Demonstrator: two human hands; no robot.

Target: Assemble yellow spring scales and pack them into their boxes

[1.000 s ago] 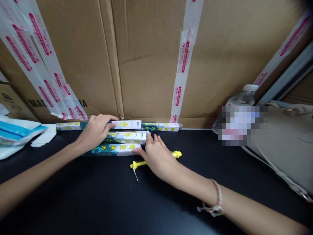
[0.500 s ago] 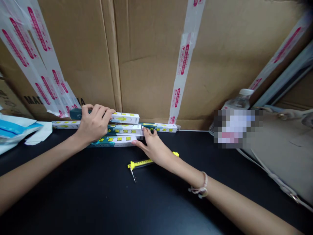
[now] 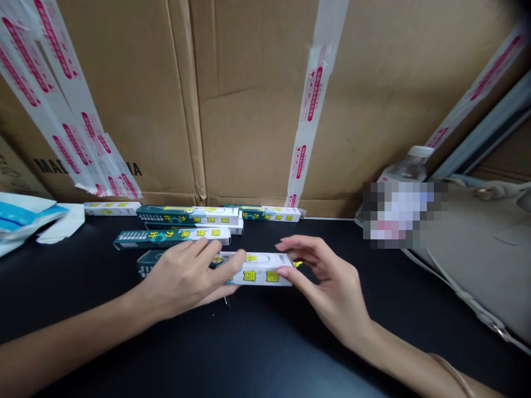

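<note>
1. Cardboard box, long, white and teal (image 3: 257, 269), has moved out from the row toward the person and sits between both hands.
2. Left hand (image 3: 182, 279): fingers spread across its top, holding it.
3. Right hand (image 3: 327, 282): fingers pinch its right end.
4. Similar long boxes (image 3: 172, 237) lie behind on the black table (image 3: 265, 342).

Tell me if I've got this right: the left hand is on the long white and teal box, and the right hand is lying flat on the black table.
Not quite. The right hand isn't flat on the black table; the head view shows it raised, its fingertips at the right end of the long white and teal box. The left hand is on that box, as you said.
</note>
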